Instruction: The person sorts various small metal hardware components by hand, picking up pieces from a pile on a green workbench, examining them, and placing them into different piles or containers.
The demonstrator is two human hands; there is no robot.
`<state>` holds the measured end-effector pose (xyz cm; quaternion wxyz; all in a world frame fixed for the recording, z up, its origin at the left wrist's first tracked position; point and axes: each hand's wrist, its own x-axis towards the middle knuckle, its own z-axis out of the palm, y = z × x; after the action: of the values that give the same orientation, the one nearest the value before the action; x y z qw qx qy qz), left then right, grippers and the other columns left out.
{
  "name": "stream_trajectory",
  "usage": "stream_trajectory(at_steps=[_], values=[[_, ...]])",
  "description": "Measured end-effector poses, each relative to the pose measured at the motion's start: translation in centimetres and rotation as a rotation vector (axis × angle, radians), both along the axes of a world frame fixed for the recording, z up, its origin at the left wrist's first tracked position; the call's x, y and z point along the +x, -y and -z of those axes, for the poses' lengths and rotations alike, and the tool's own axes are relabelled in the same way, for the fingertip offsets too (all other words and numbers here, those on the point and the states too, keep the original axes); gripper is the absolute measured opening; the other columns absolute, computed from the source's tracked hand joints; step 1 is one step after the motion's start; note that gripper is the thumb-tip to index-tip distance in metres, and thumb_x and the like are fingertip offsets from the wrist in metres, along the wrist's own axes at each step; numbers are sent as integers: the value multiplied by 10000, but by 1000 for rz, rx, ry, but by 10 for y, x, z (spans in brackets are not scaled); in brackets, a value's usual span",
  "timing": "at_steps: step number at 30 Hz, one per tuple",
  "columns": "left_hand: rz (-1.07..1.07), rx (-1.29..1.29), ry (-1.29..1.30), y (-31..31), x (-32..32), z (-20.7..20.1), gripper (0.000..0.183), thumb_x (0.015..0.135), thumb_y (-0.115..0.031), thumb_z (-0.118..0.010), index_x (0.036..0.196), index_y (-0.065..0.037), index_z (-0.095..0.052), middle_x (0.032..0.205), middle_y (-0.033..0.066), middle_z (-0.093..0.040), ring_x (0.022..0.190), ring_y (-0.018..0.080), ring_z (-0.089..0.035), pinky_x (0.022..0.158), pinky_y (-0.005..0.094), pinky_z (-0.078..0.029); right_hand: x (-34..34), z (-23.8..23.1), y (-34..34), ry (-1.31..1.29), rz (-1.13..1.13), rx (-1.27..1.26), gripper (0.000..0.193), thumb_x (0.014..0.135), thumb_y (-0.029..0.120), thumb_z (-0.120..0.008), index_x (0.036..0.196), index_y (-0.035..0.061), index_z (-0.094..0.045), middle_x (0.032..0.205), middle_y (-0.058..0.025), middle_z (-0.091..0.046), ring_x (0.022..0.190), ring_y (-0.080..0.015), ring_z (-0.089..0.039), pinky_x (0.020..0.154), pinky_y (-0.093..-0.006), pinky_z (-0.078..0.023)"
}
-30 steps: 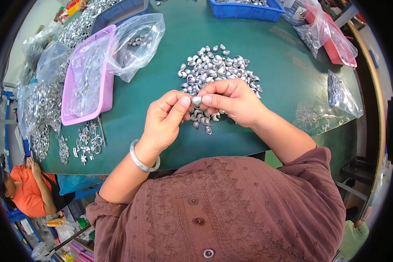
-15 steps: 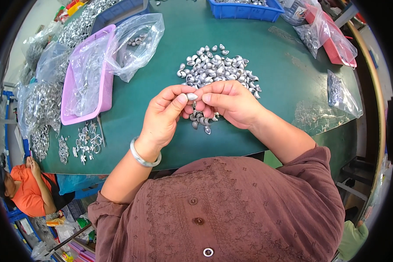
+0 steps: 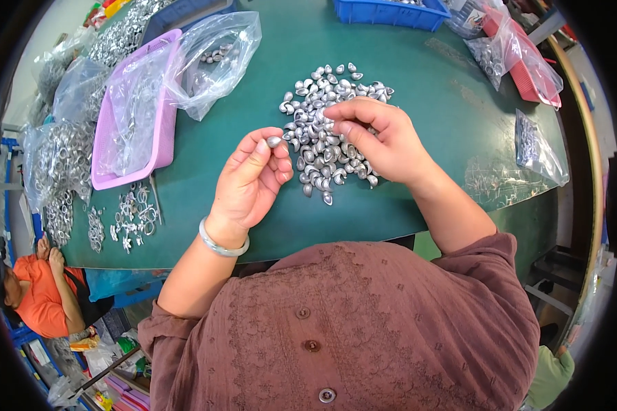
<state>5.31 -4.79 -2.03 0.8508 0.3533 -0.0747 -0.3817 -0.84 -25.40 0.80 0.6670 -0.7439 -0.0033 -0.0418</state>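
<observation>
Between its thumb and fingertips my left hand [image 3: 250, 171] pinches a small silver-grey metal piece [image 3: 274, 142], rounded and teardrop-shaped like a little shell. A bangle circles that wrist. To the right, my right hand [image 3: 384, 137] is over the pile of similar metal pieces [image 3: 315, 140], its thumb and forefinger slightly apart and no piece plainly between them. Many pile pieces show curled, hollow sides; others lie smooth side up. The right hand hides part of the pile's right side.
On the green table [image 3: 253, 233], a pink basket [image 3: 161, 147] with clear plastic stands left, beside an open plastic bag [image 3: 236, 72]. Loose metal parts [image 3: 136, 214] lie nearer. A blue bin [image 3: 391, 15] is at the back, a red basket [image 3: 528, 79] far right. Someone in orange [image 3: 44, 301] sits left.
My hands, together at a metal piece before, are now apart. The right moved up and right over the pile; the left moved slightly left, still pinching a piece.
</observation>
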Motion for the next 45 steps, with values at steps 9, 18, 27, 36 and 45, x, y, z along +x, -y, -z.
stream_trajectory(at_steps=[9,18,27,36,45], values=[[-42,155,-159,-14,0,-1,209,851,-161,-485,983,-5,-531,917,85,-559,782,175,-537,666,242,-440,0,8,-7,443,-144,-1012,178,631,56,-636,806,71,-606,912,-42,-514,883,-232,-467,763,-346,-367],[42,439,64,-2,-10,-10,211,858,-210,-508,933,-21,-562,708,-3,-513,594,68,-444,526,185,-358,4,9,-4,468,-133,-791,175,650,33,-642,816,54,-589,846,-47,-548,827,-241,-502,731,-342,-398],[244,446,49,8,-19,-22,179,862,-228,-530,834,-53,-559,629,-25,-478,522,46,-378,450,169,-288,-1,4,-12,161,-276,-146,129,738,46,-632,859,32,-590,773,-39,-590,731,-131,-567,662,-253,-449],[259,331,-85,9,-20,-25,215,871,-229,-509,854,-34,-597,607,-18,-489,508,60,-408,453,173,-304,2,13,-9,-230,-336,432,173,788,35,-594,956,-7,-596,840,-50,-620,765,-105,-583,696,-223,-463],[189,369,-29,12,-22,-26,233,867,-226,-507,845,-10,-592,590,-1,-494,488,65,-383,435,181,-292,3,17,-9,-245,-330,505,155,803,59,-586,950,9,-593,846,-46,-616,769,-96,-578,696,-235,-453]])
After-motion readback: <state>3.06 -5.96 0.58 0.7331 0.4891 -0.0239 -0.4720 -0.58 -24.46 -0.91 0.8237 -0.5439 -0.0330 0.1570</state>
